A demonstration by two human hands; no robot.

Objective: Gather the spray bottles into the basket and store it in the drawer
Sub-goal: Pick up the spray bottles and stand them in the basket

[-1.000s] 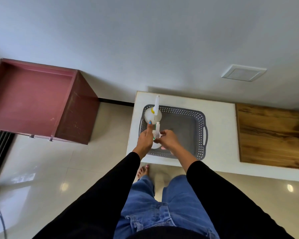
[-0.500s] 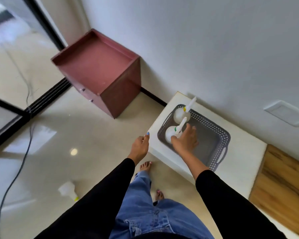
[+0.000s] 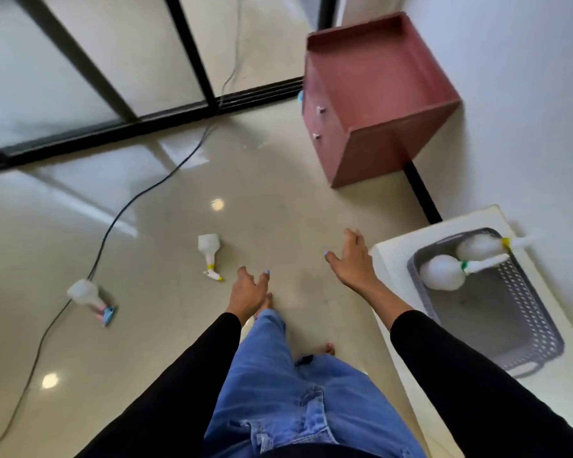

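Glossy floor tiles point(image 3: 166, 352) carry two loose spray bottles point(image 3: 209, 256); two more lie in the basket point(image 3: 526, 328) on the desk point(image 3: 394, 256). Left hand point(image 3: 247, 290) and right hand point(image 3: 353, 262): fingers spread, empty. Grasp the nearer bottle by its neck; avoid the cable point(image 3: 119, 219).

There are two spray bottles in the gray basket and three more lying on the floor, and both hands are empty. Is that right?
Almost. The head view shows only two spray bottles on the floor, not three: one with a yellow collar and one with a blue trigger. The rest holds: two bottles lie in the gray basket, and the left hand and right hand are empty.
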